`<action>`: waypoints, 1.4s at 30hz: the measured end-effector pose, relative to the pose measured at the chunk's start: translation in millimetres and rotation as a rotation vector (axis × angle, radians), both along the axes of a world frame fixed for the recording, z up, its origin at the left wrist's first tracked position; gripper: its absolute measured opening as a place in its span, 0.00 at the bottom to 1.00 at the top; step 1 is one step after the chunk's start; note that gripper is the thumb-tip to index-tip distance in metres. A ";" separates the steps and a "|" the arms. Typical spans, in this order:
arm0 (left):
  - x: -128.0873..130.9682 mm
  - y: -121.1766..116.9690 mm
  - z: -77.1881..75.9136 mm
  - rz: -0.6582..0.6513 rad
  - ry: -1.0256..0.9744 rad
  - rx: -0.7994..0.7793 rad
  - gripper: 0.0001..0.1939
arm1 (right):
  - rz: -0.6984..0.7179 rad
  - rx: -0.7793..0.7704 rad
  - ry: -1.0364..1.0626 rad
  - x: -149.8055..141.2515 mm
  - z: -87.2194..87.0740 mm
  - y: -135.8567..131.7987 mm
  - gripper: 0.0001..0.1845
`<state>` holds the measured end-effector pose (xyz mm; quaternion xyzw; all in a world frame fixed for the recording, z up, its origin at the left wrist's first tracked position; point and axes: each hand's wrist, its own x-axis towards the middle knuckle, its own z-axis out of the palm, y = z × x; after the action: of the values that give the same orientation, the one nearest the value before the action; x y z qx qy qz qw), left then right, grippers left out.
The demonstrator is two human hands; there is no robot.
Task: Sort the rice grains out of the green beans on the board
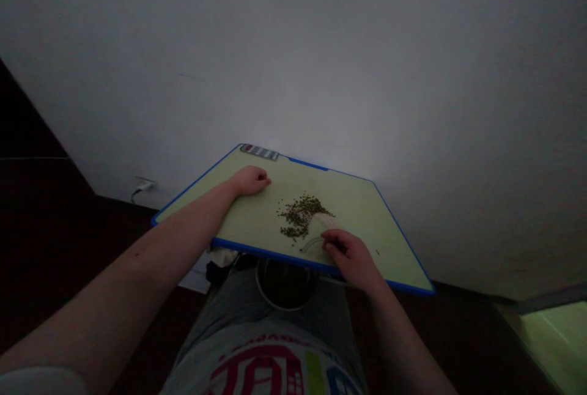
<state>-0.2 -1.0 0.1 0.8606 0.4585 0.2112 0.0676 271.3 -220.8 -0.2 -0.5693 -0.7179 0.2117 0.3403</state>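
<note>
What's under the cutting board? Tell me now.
A pot, dark inside with a metal rim, shows below the cutting board's near edge, and a white cloth lies beside it. The board covers the pot's far side and anything else beneath.

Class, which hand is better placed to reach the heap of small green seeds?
Right hand, probably: it sits beside the seed heap, while the left hand lies farther off on the cutting board.
</note>
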 end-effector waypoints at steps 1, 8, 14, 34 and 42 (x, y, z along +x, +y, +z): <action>0.1 -0.5 0.3 0.000 -0.001 0.001 0.18 | -0.021 0.007 -0.002 1.8 -0.5 0.9 0.13; -1.0 3.4 -3.4 0.003 0.003 0.016 0.19 | -0.024 0.017 -0.019 2.3 -1.0 8.2 0.14; -0.7 5.6 -4.5 0.004 0.010 0.027 0.19 | 0.040 -0.001 -0.021 -7.8 2.4 6.5 0.13; -1.1 5.6 -4.2 -0.009 0.006 0.030 0.19 | -0.077 0.054 -0.054 -4.9 0.1 9.2 0.13; -0.8 4.5 -4.4 0.002 0.007 0.024 0.18 | -0.063 0.050 -0.025 -4.9 -0.9 16.7 0.13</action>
<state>-1.0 3.5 -4.3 0.8616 0.4570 0.2137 0.0554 266.3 -204.0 -1.1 -0.5854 -0.7089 0.1757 0.3521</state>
